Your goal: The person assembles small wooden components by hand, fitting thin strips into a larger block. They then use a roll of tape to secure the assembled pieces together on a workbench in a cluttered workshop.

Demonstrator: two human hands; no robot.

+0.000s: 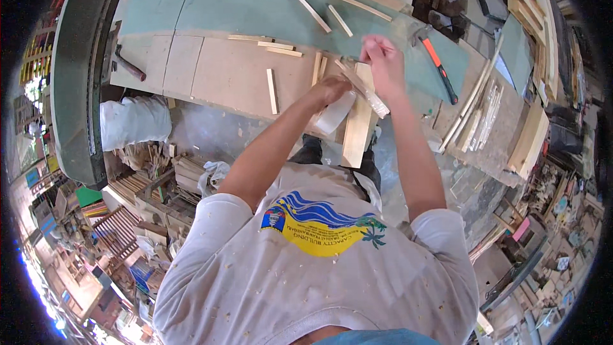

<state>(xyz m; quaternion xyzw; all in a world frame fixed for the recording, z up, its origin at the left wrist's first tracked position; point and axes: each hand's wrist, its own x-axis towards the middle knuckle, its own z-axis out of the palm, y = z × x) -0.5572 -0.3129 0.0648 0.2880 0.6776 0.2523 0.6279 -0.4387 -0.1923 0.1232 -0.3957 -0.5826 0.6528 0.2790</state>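
My left hand (pixel 332 91) is closed at the side of a short wooden strip (pixel 365 92), its fingers against the strip's middle. That strip lies slantwise across a pale wooden board (pixel 357 129), which juts over the bench's near edge. Beside the board, below my left hand, is a whitish flat piece (pixel 335 115) whose kind I cannot make out. My right hand (pixel 384 64) is raised over the board's far end with fingers curled together; whatever is in them, if anything, does not show. Small upright-looking wooden sticks (pixel 317 68) lie just beyond my left hand.
An orange-and-black hammer (pixel 438 64) lies right on the workbench (pixel 230 67). Loose strips (pixel 314 14) are scattered across it, with another stick (pixel 272 91) at left. A curved dark handle (pixel 131 64) lies far left, near a large green machine frame (pixel 76 76). Long strips (pixel 472 105) are at right.
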